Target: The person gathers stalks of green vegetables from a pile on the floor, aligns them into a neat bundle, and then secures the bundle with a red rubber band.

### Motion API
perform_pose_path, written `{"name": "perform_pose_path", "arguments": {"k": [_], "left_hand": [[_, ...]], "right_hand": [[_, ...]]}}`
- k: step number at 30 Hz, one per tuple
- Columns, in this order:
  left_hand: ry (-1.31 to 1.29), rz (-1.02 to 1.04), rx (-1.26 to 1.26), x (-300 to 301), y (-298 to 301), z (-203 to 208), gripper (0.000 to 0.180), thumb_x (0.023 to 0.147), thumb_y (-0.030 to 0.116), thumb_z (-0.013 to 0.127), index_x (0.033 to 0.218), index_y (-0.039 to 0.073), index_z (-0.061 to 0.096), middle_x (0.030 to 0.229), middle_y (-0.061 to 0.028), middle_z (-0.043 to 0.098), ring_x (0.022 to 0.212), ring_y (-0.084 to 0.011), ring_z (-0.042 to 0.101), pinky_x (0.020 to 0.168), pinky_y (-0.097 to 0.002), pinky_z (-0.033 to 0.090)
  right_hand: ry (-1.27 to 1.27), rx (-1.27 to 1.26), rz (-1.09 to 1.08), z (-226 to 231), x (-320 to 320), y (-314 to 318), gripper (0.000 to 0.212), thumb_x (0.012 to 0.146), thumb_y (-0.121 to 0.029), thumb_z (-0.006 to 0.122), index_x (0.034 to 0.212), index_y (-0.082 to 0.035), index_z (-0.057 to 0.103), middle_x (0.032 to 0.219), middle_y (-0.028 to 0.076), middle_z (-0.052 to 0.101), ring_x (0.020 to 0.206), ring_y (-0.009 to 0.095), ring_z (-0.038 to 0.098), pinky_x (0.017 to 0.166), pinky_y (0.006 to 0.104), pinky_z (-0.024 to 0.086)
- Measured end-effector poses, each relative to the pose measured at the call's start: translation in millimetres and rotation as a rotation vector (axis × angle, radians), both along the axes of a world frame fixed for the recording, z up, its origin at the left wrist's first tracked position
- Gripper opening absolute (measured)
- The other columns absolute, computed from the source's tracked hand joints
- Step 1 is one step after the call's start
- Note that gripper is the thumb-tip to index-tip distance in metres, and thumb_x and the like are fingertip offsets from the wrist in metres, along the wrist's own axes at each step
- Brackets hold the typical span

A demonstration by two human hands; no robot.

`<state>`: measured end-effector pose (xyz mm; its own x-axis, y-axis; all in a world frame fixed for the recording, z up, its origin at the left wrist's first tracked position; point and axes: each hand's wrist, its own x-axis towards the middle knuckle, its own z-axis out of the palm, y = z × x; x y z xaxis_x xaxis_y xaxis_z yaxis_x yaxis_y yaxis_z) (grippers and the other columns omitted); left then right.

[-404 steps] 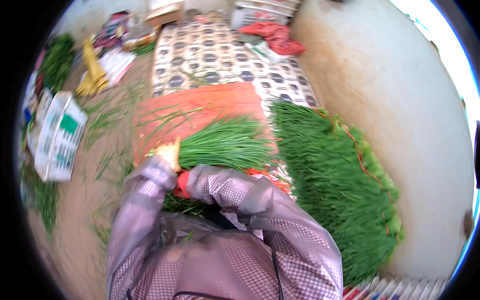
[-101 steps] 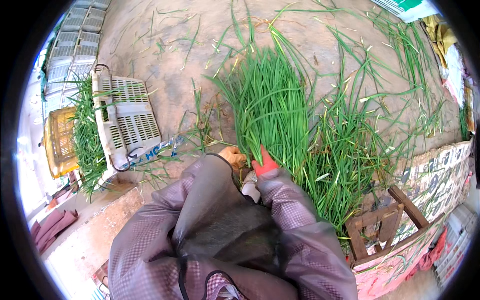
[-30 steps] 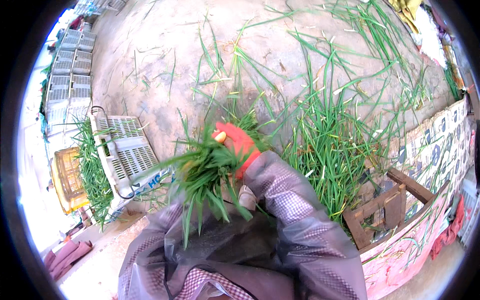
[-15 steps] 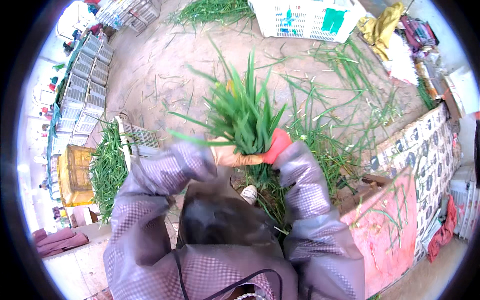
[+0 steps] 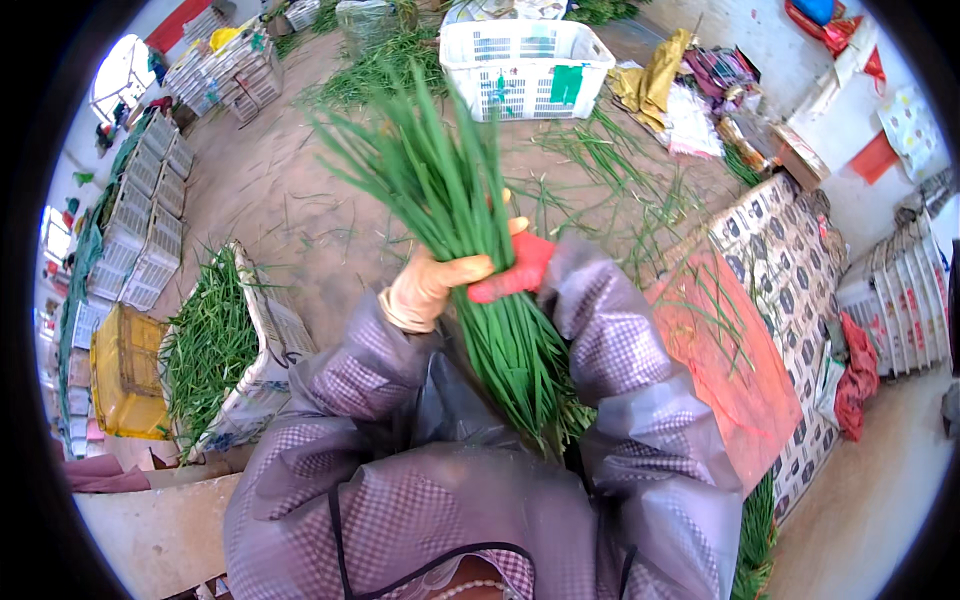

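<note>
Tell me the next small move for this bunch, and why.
Probably swing the bunch of chives right, over the red surface: the left hand and right hand both grip it around the middle, and only a few loose blades show on that surface.

Smooth green leaves [image 5: 512, 345], crinkled semi-glossy plastic sleeves [image 5: 630, 360], yellow plastic crate [image 5: 130, 375], matt rough-looking floor [image 5: 270, 190].

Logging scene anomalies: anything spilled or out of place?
Loose green leaves lie strewn on the floor near the green-patched white crate, some on the red sheet: stray, unlike the held bunch.
</note>
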<state>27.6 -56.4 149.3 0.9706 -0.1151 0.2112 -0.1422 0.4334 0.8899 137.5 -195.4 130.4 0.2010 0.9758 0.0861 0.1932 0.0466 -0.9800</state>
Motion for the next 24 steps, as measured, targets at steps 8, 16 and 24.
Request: {"name": "perform_pose_path", "arguments": {"k": [8, 16, 24], "left_hand": [[-0.018, -0.018, 0.141, -65.8, -5.7, 6.3, 0.067, 0.068, 0.013, 0.072, 0.128, -0.002, 0.046, 0.106, -0.0129, 0.065, 0.114, -0.0248, 0.054, 0.102, -0.0376, 0.039], [0.076, 0.503, -0.388, -91.2, 51.5, -16.7, 0.035, 0.078, 0.006, 0.062, 0.111, 0.0, 0.053, 0.083, -0.0072, 0.063, 0.083, -0.0241, 0.062, 0.092, -0.0431, 0.048], [0.103, 0.816, -0.464, -101.4, 150.9, -79.4, 0.027, 0.078, 0.007, 0.062, 0.104, 0.003, 0.055, 0.082, -0.0083, 0.06, 0.079, -0.0234, 0.061, 0.082, -0.0406, 0.052]], "right_hand": [[-0.118, -0.055, -0.093, 1.6, -74.0, -8.2, 0.073, 0.07, -0.038, 0.079, 0.128, -0.005, 0.05, 0.116, 0.013, 0.062, 0.11, 0.026, 0.057, 0.096, 0.0383, 0.043], [0.054, -0.21, -0.221, -113.5, -98.4, -79.8, 0.106, 0.062, -0.039, 0.086, 0.143, -0.006, 0.026, 0.135, 0.015, 0.048, 0.125, 0.026, 0.045, 0.106, 0.0382, 0.033], [0.448, -0.29, -0.795, -221.5, -132.0, -93.7, 0.03, 0.09, -0.021, 0.056, 0.116, -0.005, 0.058, 0.093, 0.01, 0.068, 0.081, 0.019, 0.064, 0.069, 0.0315, 0.05]]}}
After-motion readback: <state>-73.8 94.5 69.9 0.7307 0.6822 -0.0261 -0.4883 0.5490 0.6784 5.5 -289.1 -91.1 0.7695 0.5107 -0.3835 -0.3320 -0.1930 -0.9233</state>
